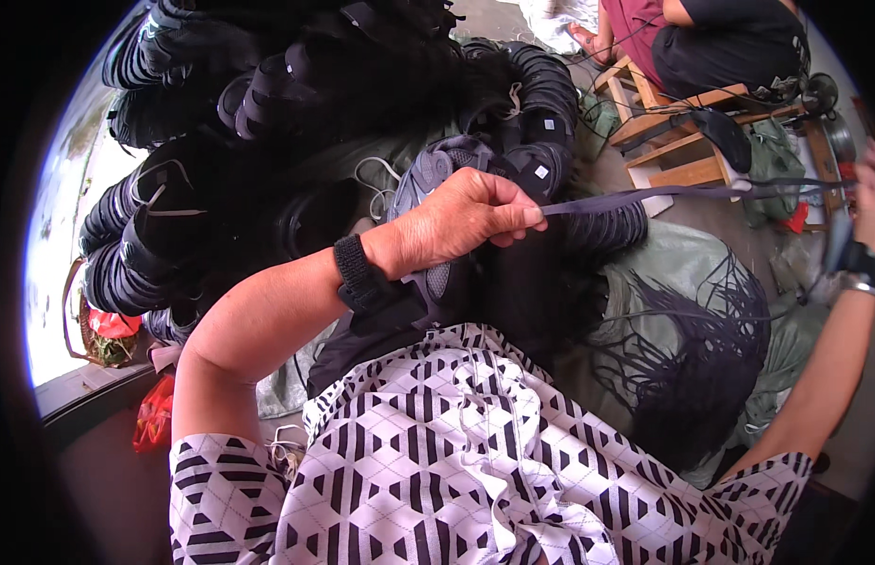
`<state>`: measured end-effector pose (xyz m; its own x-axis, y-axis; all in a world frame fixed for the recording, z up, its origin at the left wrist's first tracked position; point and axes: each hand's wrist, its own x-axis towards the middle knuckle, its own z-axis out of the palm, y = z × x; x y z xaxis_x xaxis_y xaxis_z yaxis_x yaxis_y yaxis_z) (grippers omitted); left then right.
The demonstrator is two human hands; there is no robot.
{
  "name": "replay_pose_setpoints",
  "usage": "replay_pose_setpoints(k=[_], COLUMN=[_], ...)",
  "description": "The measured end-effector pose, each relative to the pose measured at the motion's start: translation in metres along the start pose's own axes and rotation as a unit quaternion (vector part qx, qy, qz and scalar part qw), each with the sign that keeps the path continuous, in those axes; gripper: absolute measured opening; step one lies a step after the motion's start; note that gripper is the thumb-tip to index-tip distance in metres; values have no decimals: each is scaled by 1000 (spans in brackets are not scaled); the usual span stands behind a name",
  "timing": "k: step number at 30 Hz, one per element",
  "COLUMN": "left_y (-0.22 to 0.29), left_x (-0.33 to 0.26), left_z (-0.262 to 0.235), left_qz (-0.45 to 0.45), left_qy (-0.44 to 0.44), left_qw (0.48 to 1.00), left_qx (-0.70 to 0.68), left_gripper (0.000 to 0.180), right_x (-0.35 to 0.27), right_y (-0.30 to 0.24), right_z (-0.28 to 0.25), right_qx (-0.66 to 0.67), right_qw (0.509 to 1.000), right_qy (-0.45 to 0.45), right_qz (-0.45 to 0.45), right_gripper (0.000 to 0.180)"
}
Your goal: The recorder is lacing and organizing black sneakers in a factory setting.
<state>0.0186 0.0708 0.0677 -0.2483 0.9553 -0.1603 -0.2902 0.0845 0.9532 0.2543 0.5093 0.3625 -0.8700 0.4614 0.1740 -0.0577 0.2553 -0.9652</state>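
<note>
My left hand point(475, 215) pinches one end of a dark grey shoelace point(635, 196) between thumb and fingers. The lace stretches taut to my right hand point(871, 193), which grips it out at the right edge and is blurred by motion. Under my left hand and wrist, a grey and black shoe upper point(436, 174) lies on my lap, partly covered by the arm. A white cord loops out beside it. Below the stretched lace, a thick bundle of dark shoelaces point(706, 358) lies on a pale green sack point(668, 250).
Nested stacks of dark shoe uppers point(127, 264) rise on the left, with another stack point(541, 94) ahead. At the upper right a person point(720, 42) sits by a wooden frame point(682, 155). A red plastic bag point(155, 414) hangs at the lower left.
</note>
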Motion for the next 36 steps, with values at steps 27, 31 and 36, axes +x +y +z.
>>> replay_pose_setpoints(k=[27,31,36], left_y=[-57,-54,-52], left_x=[-84,-82,-81], left_z=[-13,-24,-22], left_qz=[27,-34,-8], left_qy=[251,175,143], left_qw=[922,982,981], left_qx=[295,60,127], left_gripper=[13,8,11], right_x=[-116,-117,-130], right_y=[247,251,254], right_z=[389,362,351], right_qx=[111,328,483], right_qw=[873,727,626], right_qy=[-234,-252,-219], right_qz=[414,549,571], right_gripper=[17,21,27])
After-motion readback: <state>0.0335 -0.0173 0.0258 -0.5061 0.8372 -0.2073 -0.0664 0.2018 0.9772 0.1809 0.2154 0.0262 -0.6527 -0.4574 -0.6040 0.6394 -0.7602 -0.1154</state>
